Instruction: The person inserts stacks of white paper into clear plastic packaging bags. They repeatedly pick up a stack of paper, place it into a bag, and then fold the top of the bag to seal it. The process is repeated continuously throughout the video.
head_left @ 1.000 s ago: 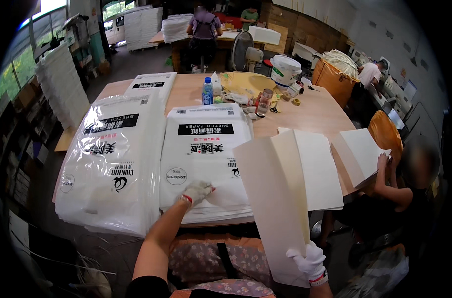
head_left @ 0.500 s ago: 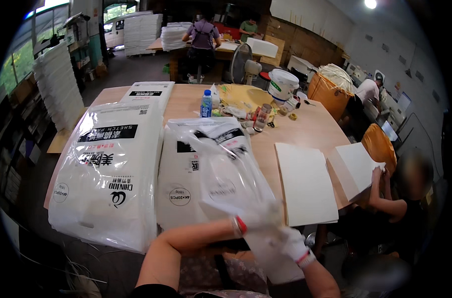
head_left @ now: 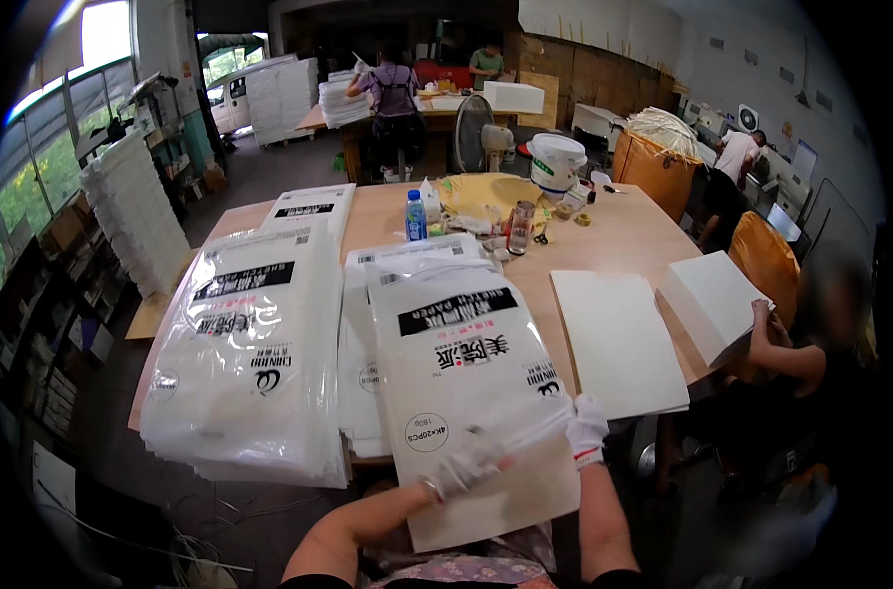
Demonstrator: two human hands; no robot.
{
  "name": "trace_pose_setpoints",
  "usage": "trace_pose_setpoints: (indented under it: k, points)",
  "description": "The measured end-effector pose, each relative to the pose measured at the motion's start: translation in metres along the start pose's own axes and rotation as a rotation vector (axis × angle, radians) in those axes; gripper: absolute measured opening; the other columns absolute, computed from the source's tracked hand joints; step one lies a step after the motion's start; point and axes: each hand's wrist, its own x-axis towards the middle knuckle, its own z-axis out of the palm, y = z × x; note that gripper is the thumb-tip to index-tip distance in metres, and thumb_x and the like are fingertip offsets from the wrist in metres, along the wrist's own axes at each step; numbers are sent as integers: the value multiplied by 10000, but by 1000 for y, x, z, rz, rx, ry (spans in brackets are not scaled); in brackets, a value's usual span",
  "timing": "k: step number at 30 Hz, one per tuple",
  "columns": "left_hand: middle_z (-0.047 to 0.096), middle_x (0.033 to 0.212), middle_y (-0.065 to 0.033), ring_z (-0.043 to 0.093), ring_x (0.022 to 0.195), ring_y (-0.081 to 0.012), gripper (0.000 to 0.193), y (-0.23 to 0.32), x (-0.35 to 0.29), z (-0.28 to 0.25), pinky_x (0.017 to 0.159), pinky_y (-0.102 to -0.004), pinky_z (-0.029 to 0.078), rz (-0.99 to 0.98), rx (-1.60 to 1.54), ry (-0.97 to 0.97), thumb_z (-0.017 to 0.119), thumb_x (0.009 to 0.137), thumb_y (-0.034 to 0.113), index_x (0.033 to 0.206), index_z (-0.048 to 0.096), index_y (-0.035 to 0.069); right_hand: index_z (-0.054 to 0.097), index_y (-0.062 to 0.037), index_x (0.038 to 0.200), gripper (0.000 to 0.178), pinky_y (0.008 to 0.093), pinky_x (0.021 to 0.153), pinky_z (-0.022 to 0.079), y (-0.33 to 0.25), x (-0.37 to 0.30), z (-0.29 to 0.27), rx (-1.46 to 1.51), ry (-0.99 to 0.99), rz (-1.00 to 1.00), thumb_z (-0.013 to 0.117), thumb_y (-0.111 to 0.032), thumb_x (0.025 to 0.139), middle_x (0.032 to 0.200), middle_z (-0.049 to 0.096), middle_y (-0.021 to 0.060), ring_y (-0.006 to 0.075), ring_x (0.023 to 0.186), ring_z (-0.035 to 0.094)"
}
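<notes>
A clear plastic bag with black print [head_left: 466, 344] lies slanting toward me, pulled over a stack of white paper [head_left: 510, 506] whose near end sticks out of the bag. My left hand [head_left: 471, 461], in a white glove, is over the bag's near edge; motion blurs its fingers. At the right edge, my gloved right hand [head_left: 586, 427] grips the side of the bag, close to the paper. Beneath lies another printed bag [head_left: 363, 422]. To the left is a thick pile of printed plastic bags [head_left: 240, 363]. A stack of bare white paper [head_left: 618, 339] lies to the right.
On the wooden table [head_left: 652, 231] stand a blue-labelled bottle [head_left: 415, 216], a drinking glass [head_left: 520, 228], tape rolls [head_left: 584, 219] and a white bucket [head_left: 556, 162]. At the right, a seated person [head_left: 795, 363] handles a white paper block [head_left: 711, 299]. Other people work farther back.
The bag, crumpled and lifted before, now lies flatter over the paper. My left hand has moved left and down; my right hand has risen to the bag's right edge. The view has shifted.
</notes>
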Motion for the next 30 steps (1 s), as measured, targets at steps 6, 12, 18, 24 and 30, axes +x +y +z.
trace_pose_setpoints:
  k: [6,12,18,24,30]
  points:
    - [528,1163,-149,498,1092,-255,321,-24,-99,-74,954,-317,398,-1560,-345,126,422,951,221,1172,497,0,561,-63,723,57,455,558,483,-4,-35,-67,33,-222,-378,558,-115,744,710,580,152,358,667,596]
    - [591,1029,-154,556,997,-220,207,144,-124,-152,868,-339,434,-1623,-1314,671,474,898,157,1026,548,12,684,-143,945,247,380,634,518,14,-178,-161,327,-974,-187,548,-300,813,821,657,131,326,748,635]
    - [554,775,-183,559,722,-405,203,131,-147,-134,631,-467,453,-1167,192,-86,539,682,-19,878,527,35,645,-65,753,149,386,570,468,0,-205,-149,553,-515,-114,591,-204,741,737,601,139,313,653,585]
    - [520,701,-163,529,618,-343,91,158,-149,-125,588,-400,432,-1297,-43,304,480,736,-57,797,488,10,637,-23,792,267,351,650,489,57,-208,-128,775,-634,34,639,-290,807,763,610,89,223,702,593]
    - [553,800,-149,543,628,-255,170,122,26,-175,591,-306,449,-621,-441,347,539,656,-84,779,545,33,569,-6,1135,308,279,691,489,9,-195,-44,1712,-688,622,510,-211,913,1034,607,43,131,842,570]
